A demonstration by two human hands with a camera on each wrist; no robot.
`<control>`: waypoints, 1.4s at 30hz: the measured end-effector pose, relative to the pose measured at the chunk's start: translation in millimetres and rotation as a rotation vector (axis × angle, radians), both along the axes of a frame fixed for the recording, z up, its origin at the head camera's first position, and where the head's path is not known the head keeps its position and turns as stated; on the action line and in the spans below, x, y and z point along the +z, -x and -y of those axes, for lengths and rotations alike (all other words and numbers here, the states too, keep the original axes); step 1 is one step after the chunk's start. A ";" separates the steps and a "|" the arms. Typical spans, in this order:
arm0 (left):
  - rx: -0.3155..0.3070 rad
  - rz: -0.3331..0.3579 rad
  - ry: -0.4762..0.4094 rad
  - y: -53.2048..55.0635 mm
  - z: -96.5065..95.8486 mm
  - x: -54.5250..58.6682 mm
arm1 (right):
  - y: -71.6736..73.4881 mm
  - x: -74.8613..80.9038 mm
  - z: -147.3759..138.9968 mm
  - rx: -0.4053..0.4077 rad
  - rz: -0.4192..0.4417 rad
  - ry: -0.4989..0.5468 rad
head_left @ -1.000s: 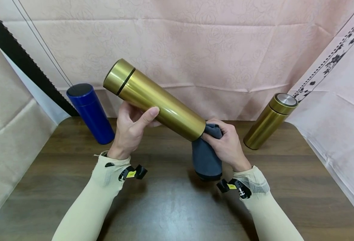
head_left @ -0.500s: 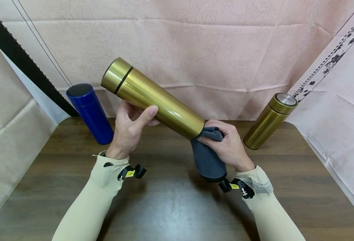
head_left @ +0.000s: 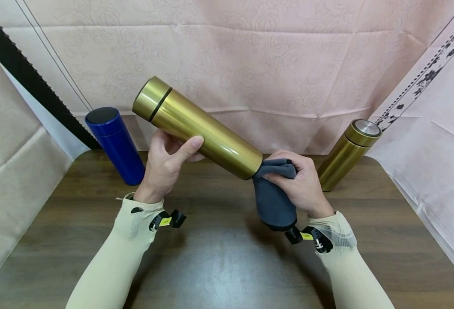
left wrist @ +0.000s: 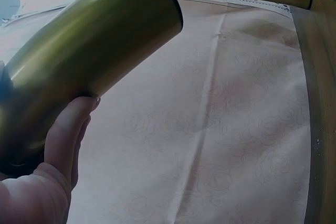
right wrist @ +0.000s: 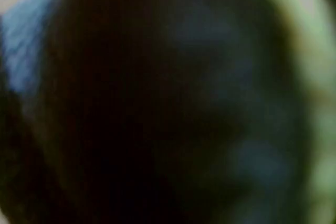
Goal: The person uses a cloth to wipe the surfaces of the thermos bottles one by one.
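My left hand (head_left: 163,165) grips a large gold thermos flask (head_left: 207,133) from below, thumb along its near side. The flask is tilted in the air, its black-ringed lid end up to the left and its base down to the right. At the base, my right hand (head_left: 302,182) pinches a dark grey cloth (head_left: 275,204), which hangs down below the fingers and touches the flask's lower end. The left wrist view shows the flask (left wrist: 100,35) close up with the left hand (left wrist: 50,166) against it. Dark, blurred shapes and a bit of blue-grey cloth (right wrist: 26,40) fill the right wrist view.
A blue thermos flask (head_left: 116,146) with a black top stands on the wooden table (head_left: 219,266) at the back left. Another gold flask (head_left: 350,150) with a silver top stands at the back right, partly behind the right hand. Pale patterned cloth (head_left: 246,73) hangs behind.
My right hand has moved to the right, drawing the grey cloth with it so more of it shows beside the flask's base. The left hand and the large flask have barely shifted.
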State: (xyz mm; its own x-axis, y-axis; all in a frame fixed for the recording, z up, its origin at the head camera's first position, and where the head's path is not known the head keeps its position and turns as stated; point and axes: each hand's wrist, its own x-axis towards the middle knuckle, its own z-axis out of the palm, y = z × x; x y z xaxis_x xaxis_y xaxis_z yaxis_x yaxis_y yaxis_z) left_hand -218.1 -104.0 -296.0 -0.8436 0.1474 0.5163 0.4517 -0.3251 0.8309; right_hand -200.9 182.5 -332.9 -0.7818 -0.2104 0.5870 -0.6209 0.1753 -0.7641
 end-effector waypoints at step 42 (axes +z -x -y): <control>-0.054 -0.015 -0.020 -3.4 -5.9 -0.6 | 5.9 -12.2 13.4 -0.134 0.102 -0.119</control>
